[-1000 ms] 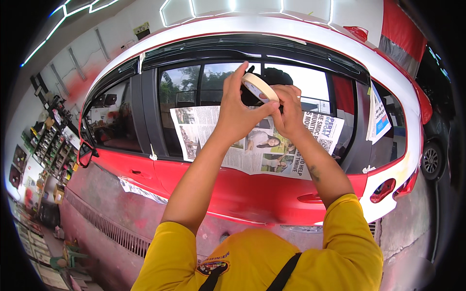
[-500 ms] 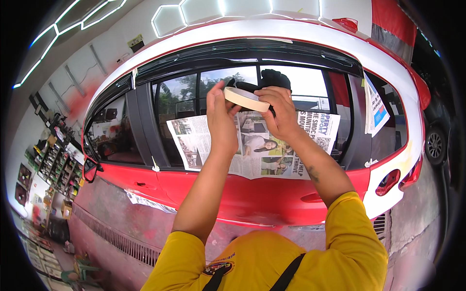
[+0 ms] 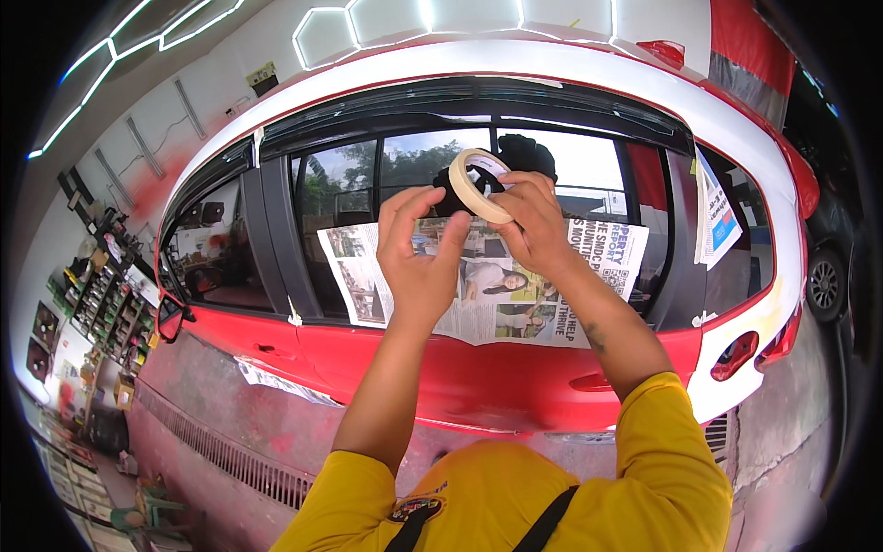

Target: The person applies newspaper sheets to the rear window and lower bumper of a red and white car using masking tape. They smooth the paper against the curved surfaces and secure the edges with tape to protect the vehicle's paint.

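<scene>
A roll of cream masking tape [image 3: 463, 187] is gripped at its lower right rim by my right hand [image 3: 533, 219]. Its open ring is tilted, so the dark window shows through the hole. My left hand [image 3: 418, 262] is raised to the left of the roll, with thumb and fingers apart and nothing between them. Behind both hands a newspaper sheet [image 3: 575, 304] lies across the lower part of the car's door window [image 3: 418, 152]. Its bottom edge overlaps the red door [image 3: 460, 377]. My forearms and hands hide parts of the sheet.
More newspaper [image 3: 722, 216] hangs at the rear side window. White panel areas surround the windows of the red car. A shelf of cans [image 3: 101, 294] stands at the left by the wall. A floor drain grate [image 3: 225, 451] runs below the car, and a dark vehicle [image 3: 828, 267] is at the right.
The tape roll has turned from nearly flat to a more upright tilt, showing its hole. My left hand has come away from it, moving down and left with fingers spreading.
</scene>
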The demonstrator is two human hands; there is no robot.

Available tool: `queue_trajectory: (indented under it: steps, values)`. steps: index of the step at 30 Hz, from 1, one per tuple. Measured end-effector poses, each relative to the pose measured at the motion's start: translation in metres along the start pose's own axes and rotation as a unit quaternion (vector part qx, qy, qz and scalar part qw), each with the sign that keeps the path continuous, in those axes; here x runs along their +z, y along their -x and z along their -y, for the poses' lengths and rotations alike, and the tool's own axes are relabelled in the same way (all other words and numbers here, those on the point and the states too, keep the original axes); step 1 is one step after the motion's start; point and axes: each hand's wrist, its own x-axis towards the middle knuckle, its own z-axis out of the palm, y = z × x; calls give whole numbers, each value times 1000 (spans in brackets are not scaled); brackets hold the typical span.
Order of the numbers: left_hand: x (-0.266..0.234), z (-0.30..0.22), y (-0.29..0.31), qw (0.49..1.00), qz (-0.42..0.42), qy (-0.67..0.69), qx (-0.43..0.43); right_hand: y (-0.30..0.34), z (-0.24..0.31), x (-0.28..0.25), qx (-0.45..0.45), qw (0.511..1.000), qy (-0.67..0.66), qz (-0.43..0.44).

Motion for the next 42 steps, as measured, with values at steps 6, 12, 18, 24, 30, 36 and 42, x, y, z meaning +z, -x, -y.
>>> queue_trajectory:
  steps: [6,12,18,24,30,36,42]
  values:
    - [-3,-16,-13,995,77,-60,-15,0,0,3,-6,1000,13,10]
    - [-3,-7,-15,996,75,-51,2,-5,5,4,8,1000,-3,17]
    - [-2,7,-14,996,87,-24,-8,-6,5,3,12,1000,-1,26]
    - [2,2,-12,996,73,14,-48,-5,7,2,19,999,7,31]
    - [5,17,-5,995,62,60,-46,-5,6,4,19,999,8,35]
    - [0,17,-13,996,73,49,-33,-4,6,3,30,999,6,32]
    - [-4,18,-28,998,45,26,21,-5,7,3,16,999,10,30]
